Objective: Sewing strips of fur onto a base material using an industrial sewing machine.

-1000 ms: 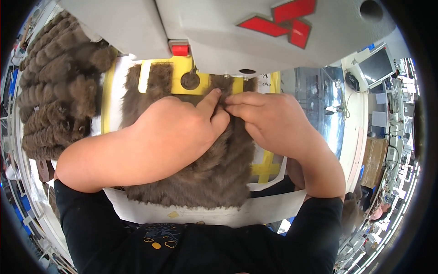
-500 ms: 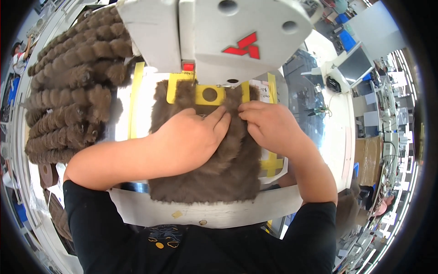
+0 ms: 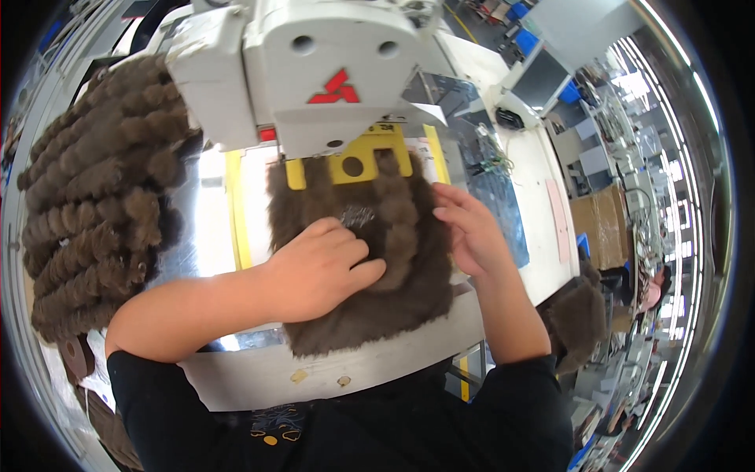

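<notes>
A brown fur piece (image 3: 401,259) lies flat on the white machine table (image 3: 338,370), under the head of a white sewing machine (image 3: 314,71). A yellow clamp frame (image 3: 370,153) sits on the fur's far edge. My left hand (image 3: 318,267) rests on the fur's left half, fingers curled, next to a small dark patch (image 3: 360,216). My right hand (image 3: 468,228) lies flat on the fur's right edge with its fingers spread. Neither hand grips anything.
A stack of rolled brown fur pieces (image 3: 94,204) fills the left side. More brown fur (image 3: 578,318) hangs at the right, below the table. Other workstations and a cardboard box (image 3: 605,224) stand at the far right.
Both hands have pulled back from the fur's far edge near the clamp. The left now rests mid-fur, the right has shifted to the right edge. The view has tilted up.
</notes>
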